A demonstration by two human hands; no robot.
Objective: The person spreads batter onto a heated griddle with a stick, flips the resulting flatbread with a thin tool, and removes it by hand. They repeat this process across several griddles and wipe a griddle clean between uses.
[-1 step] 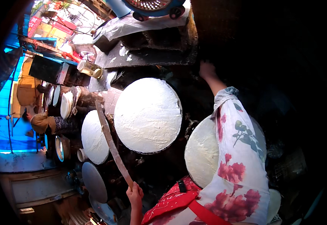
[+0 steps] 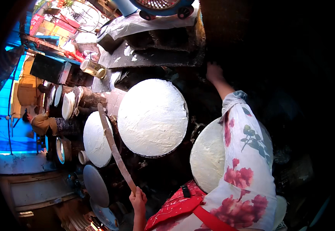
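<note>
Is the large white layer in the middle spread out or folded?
Spread out: the white layer shows as one broad, streaked disc, with no fold visible.

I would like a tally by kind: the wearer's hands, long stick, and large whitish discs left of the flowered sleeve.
Left hand and right hand: 2
Long flat stick: 1
Large whitish discs, one partly behind the sleeve: 3
Total: 6

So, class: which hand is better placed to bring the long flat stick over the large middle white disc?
Left, probably: the left hand holds the long flat stick, which slants beside the large white disc in view. The right hand is stretched away from the stick.
</note>
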